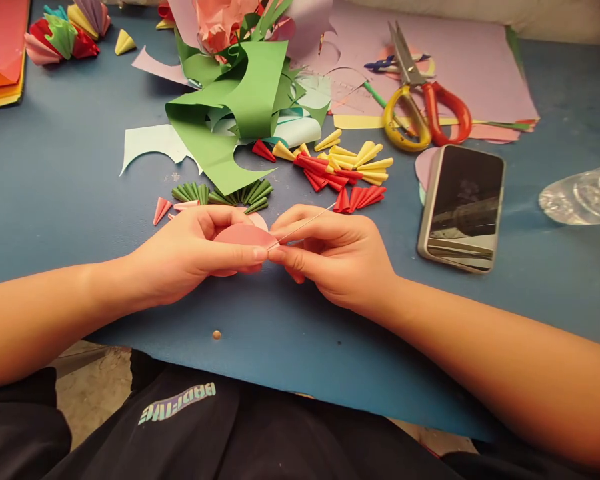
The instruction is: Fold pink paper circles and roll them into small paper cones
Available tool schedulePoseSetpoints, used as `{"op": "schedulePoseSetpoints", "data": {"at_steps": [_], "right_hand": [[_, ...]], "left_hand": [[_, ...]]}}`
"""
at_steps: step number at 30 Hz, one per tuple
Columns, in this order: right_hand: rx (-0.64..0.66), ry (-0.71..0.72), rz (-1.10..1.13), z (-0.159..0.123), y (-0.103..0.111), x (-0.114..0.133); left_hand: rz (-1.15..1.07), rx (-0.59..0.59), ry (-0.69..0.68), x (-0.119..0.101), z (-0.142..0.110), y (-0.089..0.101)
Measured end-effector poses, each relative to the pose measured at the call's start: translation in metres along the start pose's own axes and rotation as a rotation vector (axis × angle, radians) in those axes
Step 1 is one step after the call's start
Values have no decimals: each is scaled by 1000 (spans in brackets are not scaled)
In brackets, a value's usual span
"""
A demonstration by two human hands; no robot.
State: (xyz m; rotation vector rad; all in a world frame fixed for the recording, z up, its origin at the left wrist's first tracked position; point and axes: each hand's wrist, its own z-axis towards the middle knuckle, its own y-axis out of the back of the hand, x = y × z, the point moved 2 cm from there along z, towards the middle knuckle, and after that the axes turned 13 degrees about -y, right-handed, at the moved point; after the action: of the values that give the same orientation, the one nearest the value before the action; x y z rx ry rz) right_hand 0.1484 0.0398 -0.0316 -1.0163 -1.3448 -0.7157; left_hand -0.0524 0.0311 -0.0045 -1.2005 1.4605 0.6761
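Observation:
My left hand [190,250] is closed on a pink paper circle [245,237], thumb on top and fingers beneath. At the circle's right edge, my right hand [330,257] pinches a thin pale stick [307,221], which slants up to the right past the fingers. The stick's lower tip touches the paper's edge between the two thumbs. Just beyond my hands lie small rolled paper cones: green cones [250,193], red cones [360,198], yellow cones [363,160] and a few pink cones [163,211]. Fingers hide part of the circle's underside.
Green paper offcuts [260,87] are heaped at the back middle. Scissors [417,100] lie on purple paper sheets [480,73]. A phone [463,210] and a clear plastic object [585,197] are on the right. Joined coloured cones [63,37] and stacked paper [0,50] sit back left on the blue table [290,347].

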Motion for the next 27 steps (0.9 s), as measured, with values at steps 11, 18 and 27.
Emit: {"op": "schedulePoseSetpoints", "data": {"at_steps": [11, 18, 27], "right_hand": [[83, 47, -18, 1, 1, 4], [81, 3, -21, 0, 1, 4], [122, -44, 13, -1, 1, 4]], "left_hand": [[53, 80, -57, -2, 2, -1], [43, 74, -89, -2, 2, -3], [342, 121, -174, -12, -1, -11]]}}
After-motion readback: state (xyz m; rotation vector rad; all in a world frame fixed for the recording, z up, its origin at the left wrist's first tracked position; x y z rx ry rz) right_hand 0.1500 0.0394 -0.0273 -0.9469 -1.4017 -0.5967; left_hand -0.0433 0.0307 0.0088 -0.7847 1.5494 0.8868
